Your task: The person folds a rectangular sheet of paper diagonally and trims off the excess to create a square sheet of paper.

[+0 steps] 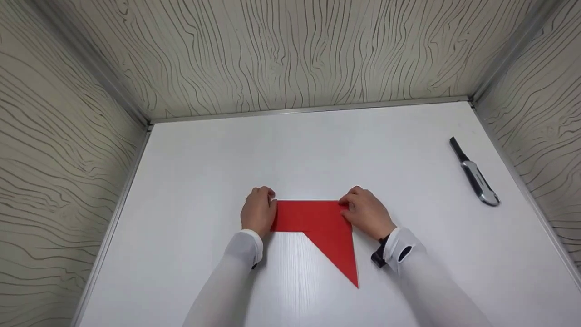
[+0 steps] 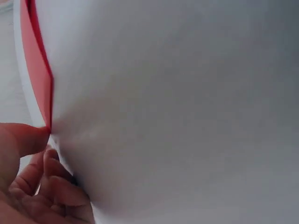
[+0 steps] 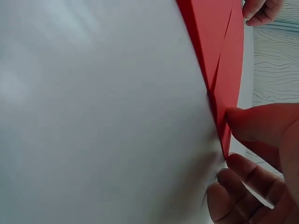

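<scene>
The left hand (image 1: 258, 212) pinches the left end of the flat, folded red paper (image 1: 313, 215) on the white tabletop (image 1: 204, 163), apparently part-way done, its strip (image 1: 289, 216) formed but its pointed near-side flap (image 1: 338, 254) perhaps left to fold, and the right hand (image 1: 367, 213) pinches the paper's far right corner.

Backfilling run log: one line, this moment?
left hand: holds red paper, left end | right hand: holds upper right corner | tool: right side, untouched
</scene>
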`<move>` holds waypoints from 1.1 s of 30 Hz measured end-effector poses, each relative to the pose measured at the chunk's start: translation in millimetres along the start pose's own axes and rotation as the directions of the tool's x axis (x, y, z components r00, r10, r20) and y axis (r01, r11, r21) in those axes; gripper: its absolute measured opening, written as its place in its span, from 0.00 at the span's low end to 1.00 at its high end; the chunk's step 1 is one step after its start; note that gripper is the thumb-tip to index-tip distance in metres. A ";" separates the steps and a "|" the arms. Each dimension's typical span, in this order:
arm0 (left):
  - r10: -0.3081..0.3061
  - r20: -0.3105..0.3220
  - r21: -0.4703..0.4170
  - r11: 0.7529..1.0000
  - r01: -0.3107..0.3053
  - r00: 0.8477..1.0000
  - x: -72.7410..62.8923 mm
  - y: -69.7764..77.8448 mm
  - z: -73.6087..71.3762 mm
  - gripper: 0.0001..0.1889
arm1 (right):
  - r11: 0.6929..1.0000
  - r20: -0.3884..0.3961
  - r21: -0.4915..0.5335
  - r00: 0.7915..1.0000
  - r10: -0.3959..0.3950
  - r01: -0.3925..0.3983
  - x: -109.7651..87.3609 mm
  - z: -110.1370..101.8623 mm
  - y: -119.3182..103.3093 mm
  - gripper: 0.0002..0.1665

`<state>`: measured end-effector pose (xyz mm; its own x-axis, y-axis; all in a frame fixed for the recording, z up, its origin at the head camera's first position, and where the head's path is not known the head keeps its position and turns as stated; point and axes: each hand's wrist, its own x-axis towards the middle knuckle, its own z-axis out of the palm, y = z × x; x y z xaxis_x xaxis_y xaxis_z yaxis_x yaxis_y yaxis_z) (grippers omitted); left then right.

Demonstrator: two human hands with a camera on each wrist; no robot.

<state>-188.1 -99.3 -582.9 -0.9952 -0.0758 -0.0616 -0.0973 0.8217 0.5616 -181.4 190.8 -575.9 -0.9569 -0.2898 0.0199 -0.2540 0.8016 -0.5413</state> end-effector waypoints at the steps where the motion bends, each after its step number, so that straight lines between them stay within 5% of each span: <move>1: 0.059 -0.010 0.044 0.997 -0.059 0.998 -3.3 5.0 1.7 0.12 | 1.000 0.002 0.001 1.000 -0.001 0.001 0.2 -0.3 0.0 0.11; 3: 0.176 0.011 0.132 0.975 -0.176 0.984 -14.3 18.1 5.3 0.15 | 1.000 0.003 0.006 1.000 0.001 -0.001 0.8 -0.8 -0.4 0.11; 7: 0.319 0.172 0.262 0.897 -0.355 0.932 -49.8 50.4 12.7 0.29 | 1.000 -0.002 0.002 1.000 0.008 -0.008 0.7 -1.2 -1.2 0.11; 10: 0.340 0.285 0.338 0.839 -0.426 0.896 -68.7 67.1 19.7 0.40 | 1.000 -0.008 -0.010 1.000 0.016 -0.016 1.2 -1.9 -2.1 0.11; 14: 0.308 0.342 0.419 0.796 -0.437 0.888 -76.9 70.4 27.5 0.48 | 1.000 -0.005 -0.017 1.000 0.026 -0.026 2.0 -0.1 -2.9 0.12; 19: 0.280 0.367 0.459 0.775 -0.434 0.887 -77.6 67.9 30.6 0.50 | 0.999 -0.031 -0.051 0.999 -0.012 0.010 -0.1 2.2 -4.0 0.12; 26: 0.289 0.396 0.440 0.773 -0.456 0.872 -74.8 66.4 27.5 0.50 | 0.977 0.008 -0.112 0.983 -0.182 0.182 -2.4 5.9 -10.3 0.16; 33: 0.266 0.450 0.436 0.768 -0.470 0.852 -66.3 66.0 23.8 0.47 | 0.977 0.055 -0.066 0.979 -0.199 0.202 -4.2 8.4 -17.3 0.17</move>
<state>-128.4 -26.6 -561.3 -0.8705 0.4085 -0.2746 0.3965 0.9125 0.1007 -171.8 173.7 -573.7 -0.8782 -0.4715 0.0809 -0.4509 0.7594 -0.4690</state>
